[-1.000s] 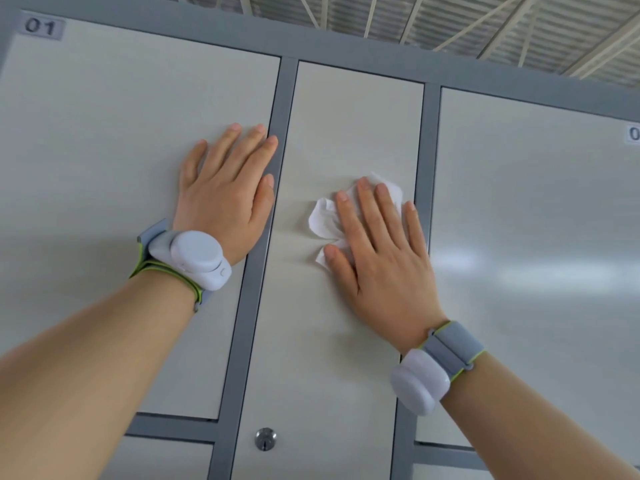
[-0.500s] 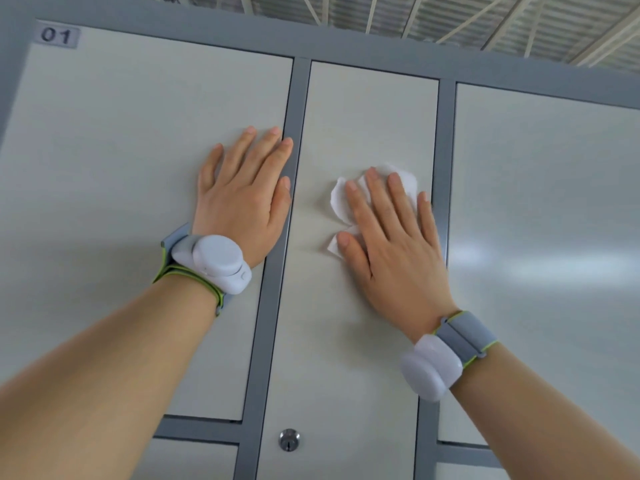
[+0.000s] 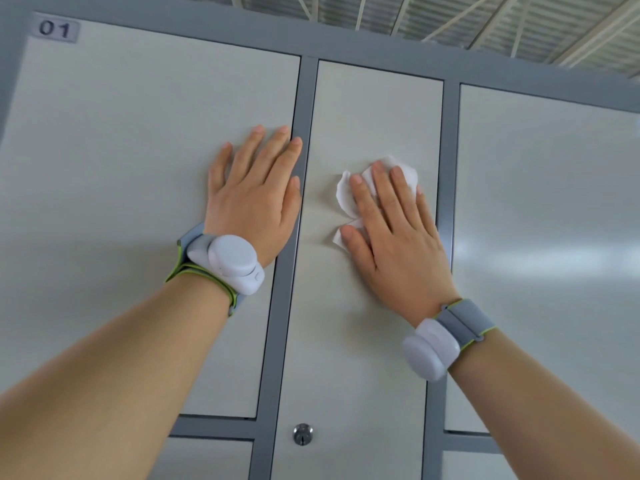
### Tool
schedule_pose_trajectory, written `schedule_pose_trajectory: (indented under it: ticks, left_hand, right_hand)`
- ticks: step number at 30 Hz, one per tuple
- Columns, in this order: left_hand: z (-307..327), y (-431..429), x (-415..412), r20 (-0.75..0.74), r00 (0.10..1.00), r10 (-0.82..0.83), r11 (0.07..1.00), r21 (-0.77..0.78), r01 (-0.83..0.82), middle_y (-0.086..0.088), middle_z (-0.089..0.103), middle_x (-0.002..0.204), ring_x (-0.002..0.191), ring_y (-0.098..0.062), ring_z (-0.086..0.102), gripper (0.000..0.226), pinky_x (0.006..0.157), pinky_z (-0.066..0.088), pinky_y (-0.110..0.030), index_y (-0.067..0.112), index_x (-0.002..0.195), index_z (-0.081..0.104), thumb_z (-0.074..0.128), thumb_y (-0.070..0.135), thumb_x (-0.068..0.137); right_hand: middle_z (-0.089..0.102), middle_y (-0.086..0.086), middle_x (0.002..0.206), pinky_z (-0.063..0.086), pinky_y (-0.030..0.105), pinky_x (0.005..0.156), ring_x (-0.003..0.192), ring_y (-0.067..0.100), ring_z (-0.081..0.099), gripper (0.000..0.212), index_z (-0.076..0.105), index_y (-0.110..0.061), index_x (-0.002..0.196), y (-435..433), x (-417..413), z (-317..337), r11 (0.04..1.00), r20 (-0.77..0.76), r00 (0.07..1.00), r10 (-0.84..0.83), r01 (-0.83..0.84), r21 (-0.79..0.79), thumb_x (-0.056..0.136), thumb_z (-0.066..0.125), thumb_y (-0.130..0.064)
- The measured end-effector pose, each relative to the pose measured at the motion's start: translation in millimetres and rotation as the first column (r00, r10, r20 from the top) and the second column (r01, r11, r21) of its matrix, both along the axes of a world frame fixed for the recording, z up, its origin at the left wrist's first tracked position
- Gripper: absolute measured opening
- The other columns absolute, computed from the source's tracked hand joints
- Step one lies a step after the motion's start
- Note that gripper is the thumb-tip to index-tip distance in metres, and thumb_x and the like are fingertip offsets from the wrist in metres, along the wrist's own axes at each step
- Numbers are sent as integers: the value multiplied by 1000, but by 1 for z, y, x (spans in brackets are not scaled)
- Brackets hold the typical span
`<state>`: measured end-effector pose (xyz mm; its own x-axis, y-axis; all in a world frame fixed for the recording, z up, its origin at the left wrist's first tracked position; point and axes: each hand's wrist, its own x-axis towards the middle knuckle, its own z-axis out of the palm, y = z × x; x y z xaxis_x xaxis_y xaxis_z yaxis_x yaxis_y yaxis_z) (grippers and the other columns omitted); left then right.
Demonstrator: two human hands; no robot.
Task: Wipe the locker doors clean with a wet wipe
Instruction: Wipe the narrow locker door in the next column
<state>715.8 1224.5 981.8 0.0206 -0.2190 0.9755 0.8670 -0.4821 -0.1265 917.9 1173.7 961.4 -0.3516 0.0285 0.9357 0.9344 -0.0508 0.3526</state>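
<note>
Pressing wet wipe [image 3: 346, 195] flat onto upper middle door [image 3: 363, 341] with right hand [image 3: 391, 237], fingers straight. Nudged up slightly over 1 s. Bracing left hand [image 3: 252, 202] flat, empty, on door 01 [image 3: 121, 168], unmoved. Wiping barely progressing.

1 head camera, tilted up, seemingly close to locker doors [image 3: 346, 348].

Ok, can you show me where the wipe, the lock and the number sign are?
wipe [image 3: 343, 195]: head view, on its crumpled white left edge.
lock [image 3: 303, 434]: head view, on the middle of its round silver face.
number sign [image 3: 55, 29]: head view, on the middle of the label, between the 0 and the 1.
</note>
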Motion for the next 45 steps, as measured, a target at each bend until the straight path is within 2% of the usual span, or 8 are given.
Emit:
schedule_pose_trajectory:
  ticks: [6,11,15,20,23,29,40,45]
  left_hand:
    - [0,-1,-1,-2,1000,-13,1000,-13,13,-2,44,156,146,-28,35,50,118,19,-51,14,147,50,32,30,102]
    - [1,0,-5,-32,997,-70,997,-31,69,0,43,157,148,-26,33,49,120,15,-47,15,147,50,35,31,103]
    - [-13,-3,-16,-102,985,-141,988,-70,134,2,44,156,149,-21,29,47,121,9,-43,17,145,52,38,30,102]
    - [-57,-5,-25,-89,991,-95,993,-85,88,5,42,157,150,-20,28,47,122,12,-50,20,146,51,40,36,103]
    - [-65,-3,-26,-112,993,-34,997,-73,26,4,39,159,151,-20,27,48,123,13,-49,22,148,50,37,39,105]
    - [-66,0,-25,-110,994,-7,998,-60,1,3,39,159,151,-21,27,48,123,14,-50,22,150,47,34,39,107]
    - [-65,0,-26,-114,993,4,1000,-30,-7,3,40,158,150,-21,29,47,123,15,-49,21,148,50,35,36,105]
    - [-66,-1,-24,-109,994,-1,1000,-18,-1,1,41,158,150,-23,30,48,122,16,-51,19,149,49,36,34,105]
  right_hand:
    - [26,6,163,4,44,122,152,26,18,61,31,-22,156,4,-16,4,999,-115,993,11,-7,33,102,26,-49]
    - [27,8,162,16,50,122,151,28,20,58,33,-18,155,3,-18,-16,1000,27,1000,-2,1,29,105,26,-47]
    - [27,8,162,17,50,122,151,27,20,59,33,-18,155,3,-18,-21,999,45,999,-21,20,27,105,26,-47]
    - [25,6,163,13,48,123,152,26,19,60,30,-20,156,5,-19,-21,1000,25,1000,4,-4,-12,103,30,-47]
    - [26,5,163,13,47,123,152,25,19,61,30,-20,156,4,-17,-12,1000,34,999,-11,11,-4,102,30,-49]
    - [21,2,165,3,47,123,153,24,12,58,27,-26,157,6,-31,10,998,-99,994,38,-41,-37,103,27,-47]
    - [30,1,162,17,50,122,151,22,21,56,32,-22,156,5,-34,-30,1000,119,993,-11,12,-7,105,31,-46]
    - [29,3,162,10,52,123,151,24,22,60,33,-22,155,5,-24,-8,1000,4,1000,-15,15,18,102,32,-51]
